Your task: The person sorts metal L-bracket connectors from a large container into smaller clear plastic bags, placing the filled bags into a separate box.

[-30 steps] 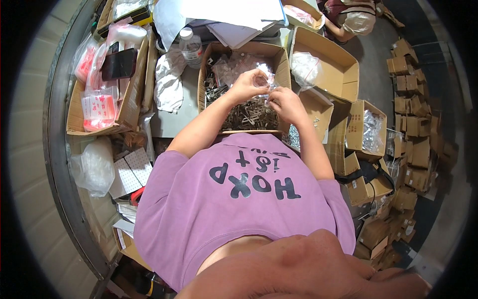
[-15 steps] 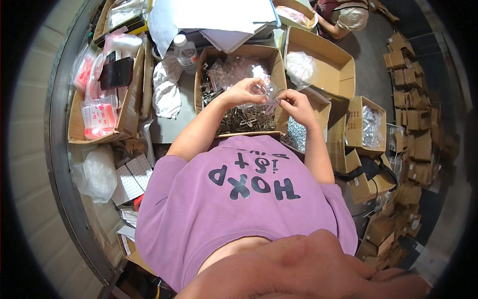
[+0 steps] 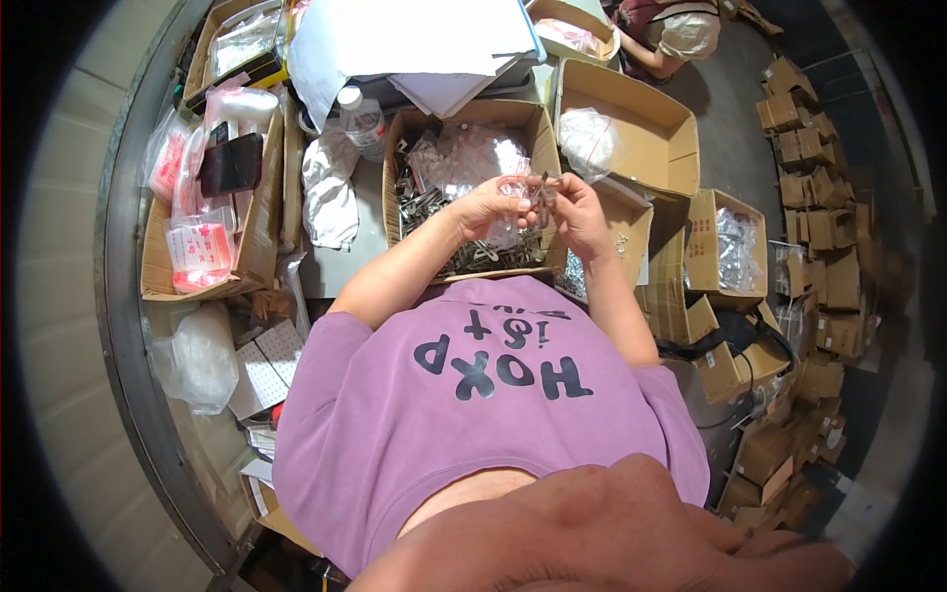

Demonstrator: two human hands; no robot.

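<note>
- Clear bag [image 3: 507, 233] is up in your hands, over the near part of an open brown box [image 3: 526, 111].
- Your left hand [image 3: 483, 210] has its thumb and fingers pinched on this bag.
- Your right hand [image 3: 582, 219] is just beside it, on the right. Its fingertips pinch a small dark piece [image 3: 546, 179] close to the bag. You cannot tell if any of it is inside, because it is too small to see well.
- Under your hands, the box has lots of metal parts [image 3: 422, 204] in it. More clear bags [image 3: 485, 156] lie on top, at the far side.
- To the left of the box are a plastic bottle [image 3: 363, 125] and, nearer you, a crumpled white cloth [image 3: 330, 194].
- Farther left, a big carton [image 3: 258, 219] holds red and clear packs [image 3: 200, 249], with a dark phone [image 3: 232, 164] on top.
- White papers [image 3: 424, 37] lie at the far side.
- Over on the far right, a white bag [image 3: 589, 144] sits in another carton [image 3: 659, 130].
- Nearer on the right, a smaller carton [image 3: 701, 244] holds shiny silver packs [image 3: 736, 240].
</note>
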